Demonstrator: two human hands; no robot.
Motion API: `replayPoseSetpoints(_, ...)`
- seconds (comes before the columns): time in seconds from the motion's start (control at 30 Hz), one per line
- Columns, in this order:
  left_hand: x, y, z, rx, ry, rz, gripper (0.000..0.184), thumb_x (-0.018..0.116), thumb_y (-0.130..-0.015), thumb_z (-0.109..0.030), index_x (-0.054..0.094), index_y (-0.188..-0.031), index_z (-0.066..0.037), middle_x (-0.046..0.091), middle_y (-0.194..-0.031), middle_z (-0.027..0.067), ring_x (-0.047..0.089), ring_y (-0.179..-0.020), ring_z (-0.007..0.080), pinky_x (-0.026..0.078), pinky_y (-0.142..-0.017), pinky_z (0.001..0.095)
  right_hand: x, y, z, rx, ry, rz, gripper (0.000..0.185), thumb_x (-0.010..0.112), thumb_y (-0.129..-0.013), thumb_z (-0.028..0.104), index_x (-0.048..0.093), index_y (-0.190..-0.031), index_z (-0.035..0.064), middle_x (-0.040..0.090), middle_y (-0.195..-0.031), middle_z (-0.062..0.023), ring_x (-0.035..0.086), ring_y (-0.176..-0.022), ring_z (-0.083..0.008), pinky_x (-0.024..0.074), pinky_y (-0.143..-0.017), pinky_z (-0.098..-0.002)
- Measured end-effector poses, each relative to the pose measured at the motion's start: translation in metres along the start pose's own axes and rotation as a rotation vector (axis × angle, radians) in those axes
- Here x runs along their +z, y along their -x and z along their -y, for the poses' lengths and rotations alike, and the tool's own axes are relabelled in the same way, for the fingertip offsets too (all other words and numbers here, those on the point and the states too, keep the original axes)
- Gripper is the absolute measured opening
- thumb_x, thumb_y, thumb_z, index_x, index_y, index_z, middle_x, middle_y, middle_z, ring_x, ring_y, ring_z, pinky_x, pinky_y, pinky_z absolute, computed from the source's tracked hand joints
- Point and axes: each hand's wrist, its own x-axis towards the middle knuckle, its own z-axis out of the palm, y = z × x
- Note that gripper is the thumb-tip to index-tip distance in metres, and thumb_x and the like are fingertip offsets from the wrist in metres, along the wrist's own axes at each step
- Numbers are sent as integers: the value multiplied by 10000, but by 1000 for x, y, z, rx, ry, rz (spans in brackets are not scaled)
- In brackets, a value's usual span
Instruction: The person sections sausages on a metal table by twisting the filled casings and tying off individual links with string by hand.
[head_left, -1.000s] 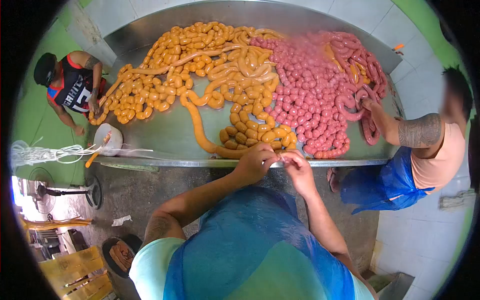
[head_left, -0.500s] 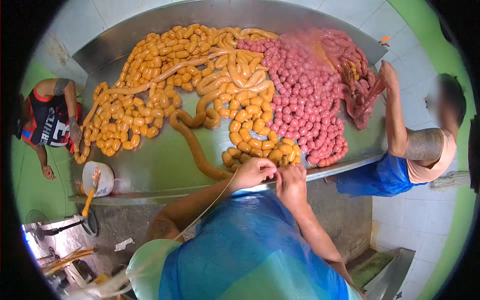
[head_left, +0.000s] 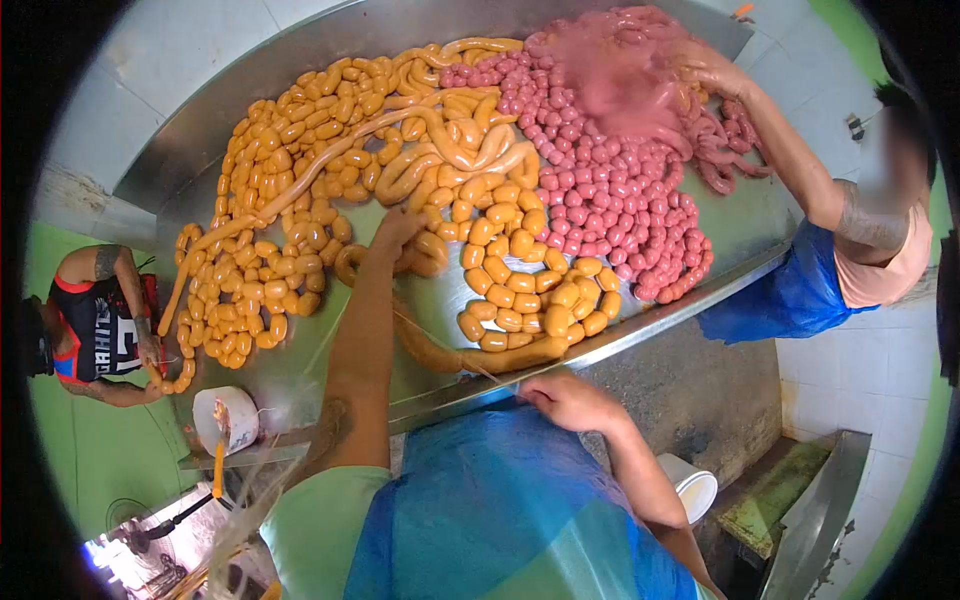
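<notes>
My left hand (head_left: 398, 232) is stretched out over the table beside a bend of the long orange sausage (head_left: 428, 254). Its fingers look curled, but what they hold is hidden. My right hand (head_left: 572, 398) is closed at the table's front edge, pinching a thin string (head_left: 482, 372) that runs up and left towards my left forearm. Under the string, an untied length of orange sausage (head_left: 425, 345) curves along the front edge. Tied orange sausage links (head_left: 510, 285) lie coiled just beyond my right hand.
More orange links (head_left: 255, 280) and red links (head_left: 600, 190) cover the metal table (head_left: 300, 375). A co-worker's hand (head_left: 705, 68) reaches into the red sausages at right. Another co-worker's hands (head_left: 150, 365) hold orange links at left. A white bucket (head_left: 243, 425) stands at the left edge.
My left hand has moved from beside my right hand forward and left across the table. The untied sausage end has shifted right along the edge. The right co-worker's hand has moved over the red sausages.
</notes>
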Motion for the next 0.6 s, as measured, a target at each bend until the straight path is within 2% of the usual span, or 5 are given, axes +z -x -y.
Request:
replayPoseSetpoints(0.03, -5, 13, -8, -110, 646, 270, 244, 696, -815, -151, 585, -1023, -87, 610, -771, 37, 572, -600, 169, 505, -565, 291, 0, 11, -1, 73, -4, 50, 166, 525, -911, 117, 632, -1033, 78, 677, -940, -157, 649, -887, -337, 510, -795, -422)
replayPoseSetpoints(0.3, -150, 162, -73, 79, 576, -262, 112, 607, -902, -80, 585, -1007, -111, 598, -824, 14, 555, -630, 101, 416, -467, 234, -27, 62, -36, 309, 454, -137, 192, 536, -814, 130, 638, -955, 48, 658, -838, -226, 622, -847, -428, 499, -776, -511)
replayPoseSetpoints(0.47, -209, 120, -37, 9, 51, -228, 127, 614, -877, -104, 614, -1000, -70, 628, -822, 40, 592, -635, 131, 459, -478, 295, -11, 70, -81, 317, 282, -88, 195, 534, -807, 109, 649, -946, 35, 655, -893, -249, 630, -900, -408, 510, -799, -496)
replayPoseSetpoints(0.57, -197, 35, 39, 260, -762, -367, 234, 630, -858, -121, 614, -1071, -26, 643, -803, 77, 608, -590, 154, 464, -459, 327, 49, 104, -162, 539, -364, -444, 268, 526, -849, 122, 615, -1068, -2, 649, -1077, -218, 616, -1032, -370, 501, -896, -458)
replayPoseSetpoints(0.6, -154, 50, -21, 291, -565, -361, 277, 636, -850, -122, 604, -1104, -16, 651, -791, 91, 626, -610, 175, 485, -508, 322, 66, 130, -192, 673, -714, -573, 285, 515, -886, 139, 604, -1103, -22, 639, -1151, -195, 597, -1081, -365, 483, -957, -451)
